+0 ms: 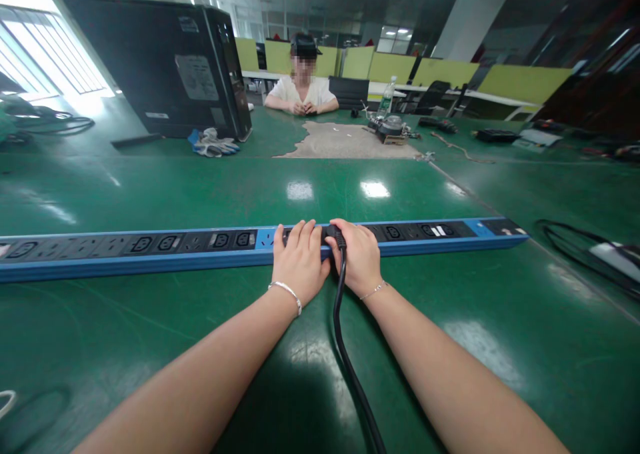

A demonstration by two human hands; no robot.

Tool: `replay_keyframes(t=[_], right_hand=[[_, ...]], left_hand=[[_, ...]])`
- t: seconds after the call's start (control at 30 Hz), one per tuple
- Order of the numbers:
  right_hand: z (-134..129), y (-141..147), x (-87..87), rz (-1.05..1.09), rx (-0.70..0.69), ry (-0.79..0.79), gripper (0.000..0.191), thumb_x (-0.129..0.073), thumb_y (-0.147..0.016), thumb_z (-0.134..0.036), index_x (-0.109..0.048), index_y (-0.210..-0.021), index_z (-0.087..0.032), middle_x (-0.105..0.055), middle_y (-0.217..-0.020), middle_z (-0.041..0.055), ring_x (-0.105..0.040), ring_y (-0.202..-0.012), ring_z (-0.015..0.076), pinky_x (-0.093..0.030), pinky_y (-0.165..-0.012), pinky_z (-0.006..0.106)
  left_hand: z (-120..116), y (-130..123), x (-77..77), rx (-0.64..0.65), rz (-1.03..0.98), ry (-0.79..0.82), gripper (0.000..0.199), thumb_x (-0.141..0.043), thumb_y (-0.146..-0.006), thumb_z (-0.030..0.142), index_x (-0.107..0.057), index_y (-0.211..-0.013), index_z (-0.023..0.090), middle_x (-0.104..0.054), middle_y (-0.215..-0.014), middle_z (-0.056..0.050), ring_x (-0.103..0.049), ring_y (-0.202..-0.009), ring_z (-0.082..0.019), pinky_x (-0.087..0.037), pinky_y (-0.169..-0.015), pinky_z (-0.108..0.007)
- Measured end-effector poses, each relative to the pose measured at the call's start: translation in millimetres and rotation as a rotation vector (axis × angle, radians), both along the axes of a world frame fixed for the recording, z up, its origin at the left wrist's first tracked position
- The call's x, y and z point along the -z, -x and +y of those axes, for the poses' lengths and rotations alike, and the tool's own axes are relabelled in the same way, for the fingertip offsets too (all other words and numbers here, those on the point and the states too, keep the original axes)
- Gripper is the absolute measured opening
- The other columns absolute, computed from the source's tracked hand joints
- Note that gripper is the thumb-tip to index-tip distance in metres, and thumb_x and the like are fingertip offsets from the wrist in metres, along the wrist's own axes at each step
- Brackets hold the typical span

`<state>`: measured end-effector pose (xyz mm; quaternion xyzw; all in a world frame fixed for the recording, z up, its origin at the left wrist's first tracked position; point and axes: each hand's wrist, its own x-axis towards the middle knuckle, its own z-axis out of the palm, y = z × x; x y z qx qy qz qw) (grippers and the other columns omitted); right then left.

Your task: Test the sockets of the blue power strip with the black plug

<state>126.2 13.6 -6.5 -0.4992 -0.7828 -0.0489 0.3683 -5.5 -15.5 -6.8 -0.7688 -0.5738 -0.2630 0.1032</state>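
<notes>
A long blue power strip [235, 259] with a row of black sockets lies across the green table. My left hand [300, 257] grips it near the middle, fingers over its top and thumb at the near side. Close beside it, my right hand [361, 254] is closed around a black power plug [338, 234], which is at the strip's socket face. How deep the plug sits is hidden by my fingers. From the plug a thick black cord [342, 337] runs down toward me and leaves the view at the bottom.
Across the green table [200, 187] a person [303, 94] sits with both hands together. A black computer case [160, 67] stands at left, gloves [214, 143] by its foot. A bottle [388, 97] and a small device [391, 129] are farther back. Dark cables [575, 247] lie at right.
</notes>
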Motion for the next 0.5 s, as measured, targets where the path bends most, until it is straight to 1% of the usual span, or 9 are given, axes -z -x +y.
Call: replay_keyframes(t=[0.13, 0.2, 0.27, 0.33, 0.4, 0.47, 0.5], right_hand=[[0.9, -1.0, 3.1, 0.020, 0.014, 0.006, 0.028, -0.042, -0.091, -0.036, -0.055, -0.110, -0.020, -0.066, -0.109, 0.0061, -0.059, -0.102, 0.0191, -0.035, -0.098, 0.036], [0.3, 0.0, 1.8, 0.043, -0.006, -0.018, 0.027, -0.043, -0.091, -0.036, -0.055, -0.108, -0.020, -0.067, -0.106, 0.0062, -0.060, -0.100, 0.0199, -0.036, -0.097, 0.038], [-2.1, 3.1, -4.5, 0.133, -0.014, -0.078, 0.026, -0.042, -0.091, -0.036, -0.054, -0.108, -0.020, -0.066, -0.104, 0.0072, -0.060, -0.098, 0.0201, -0.040, -0.093, 0.038], [-5.5, 6.6, -15.5, 0.259, 0.005, -0.159, 0.028, -0.042, -0.090, -0.036, -0.052, -0.111, -0.020, -0.064, -0.105, 0.0084, -0.059, -0.097, 0.0200, -0.044, -0.088, 0.036], [-7.5, 5.2, -27.2, 0.314, 0.010, -0.215, 0.028, -0.045, -0.089, -0.035, -0.052, -0.112, -0.021, -0.062, -0.108, 0.0080, -0.058, -0.099, 0.0203, -0.045, -0.088, 0.037], [-4.9, -7.3, -34.3, 0.325, -0.004, -0.230, 0.026, -0.047, -0.087, -0.034, -0.054, -0.109, -0.022, -0.062, -0.106, 0.0062, -0.058, -0.098, 0.0197, -0.045, -0.088, 0.036], [-1.6, -18.7, -34.9, 0.349, 0.008, -0.227, 0.024, -0.049, -0.086, -0.034, -0.056, -0.106, -0.022, -0.063, -0.103, 0.0054, -0.059, -0.096, 0.0195, -0.046, -0.088, 0.036]], left_hand=[[0.1, 0.7, -0.3, 0.004, -0.006, 0.000, 0.049, -0.047, -0.083, 0.032, -0.046, -0.128, 0.013, -0.050, -0.134, -0.013, -0.041, -0.125, -0.028, -0.016, -0.110, -0.052], [0.2, 0.9, -0.5, 0.008, -0.006, 0.002, 0.049, -0.048, -0.082, 0.032, -0.046, -0.128, 0.013, -0.050, -0.134, -0.013, -0.041, -0.126, -0.028, -0.016, -0.110, -0.051], [0.3, 1.0, -0.8, 0.011, -0.006, 0.010, 0.050, -0.049, -0.081, 0.032, -0.046, -0.127, 0.013, -0.050, -0.135, -0.013, -0.041, -0.126, -0.028, -0.016, -0.109, -0.051], [0.4, 1.2, -1.3, 0.013, -0.007, 0.019, 0.051, -0.050, -0.081, 0.032, -0.046, -0.127, 0.013, -0.049, -0.135, -0.013, -0.041, -0.126, -0.028, -0.016, -0.109, -0.051], [0.4, 1.6, -1.8, 0.016, -0.006, 0.025, 0.051, -0.051, -0.080, 0.032, -0.045, -0.127, 0.013, -0.049, -0.135, -0.012, -0.041, -0.126, -0.027, -0.016, -0.110, -0.051], [0.5, 2.1, -2.2, 0.019, -0.004, 0.029, 0.051, -0.051, -0.081, 0.033, -0.045, -0.128, 0.013, -0.049, -0.135, -0.012, -0.040, -0.126, -0.027, -0.016, -0.110, -0.050], [0.5, 2.4, -2.2, 0.020, -0.003, 0.031, 0.051, -0.051, -0.081, 0.033, -0.045, -0.128, 0.013, -0.049, -0.136, -0.012, -0.040, -0.126, -0.027, -0.016, -0.110, -0.050]])
